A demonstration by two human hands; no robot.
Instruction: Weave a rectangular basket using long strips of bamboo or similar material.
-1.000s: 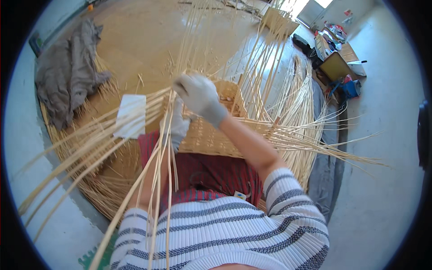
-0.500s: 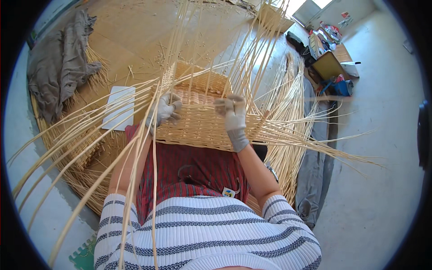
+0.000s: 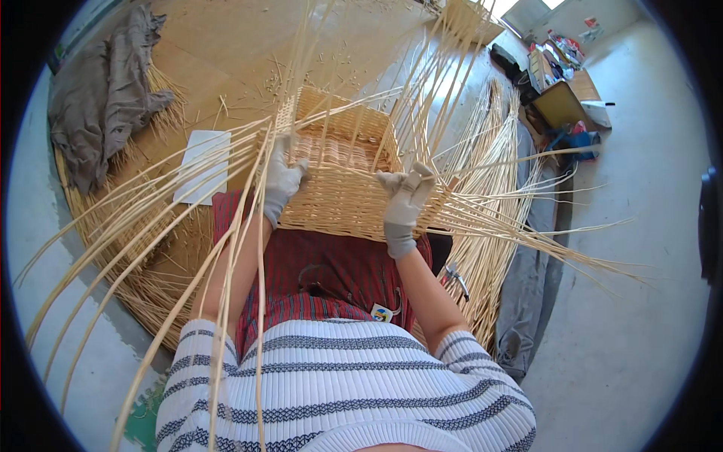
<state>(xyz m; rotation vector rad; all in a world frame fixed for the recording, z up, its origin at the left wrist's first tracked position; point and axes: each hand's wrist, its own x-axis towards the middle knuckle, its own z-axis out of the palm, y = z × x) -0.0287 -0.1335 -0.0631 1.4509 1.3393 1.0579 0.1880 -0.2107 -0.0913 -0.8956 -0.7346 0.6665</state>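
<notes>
A partly woven rectangular wicker basket (image 3: 327,200) rests at my lap over red checked cloth, with long pale strands fanning out from both ends and standing up from its rim. My left hand (image 3: 282,181), in a pale grey glove, grips the basket's left end among loose strands, fingers curled over the wall. My right hand (image 3: 407,200), also gloved, is closed on the near wall toward the right end, thumb and fingertips at the upper edge. A tool (image 3: 456,279) with a metal part lies beside my right forearm, mostly hidden.
A grey cloth (image 3: 102,98) lies over strands at upper left, beside a white board (image 3: 197,169). A large bundle of long strands (image 3: 489,271) lies along my right on grey sheeting. Boxes and clutter (image 3: 565,98) stand at the back right, near a pale wall.
My right hand has come down from the upper left corner to the basket's right side. My left hand has shifted slightly. The basket now shows more fully, tilted slightly, higher in the picture.
</notes>
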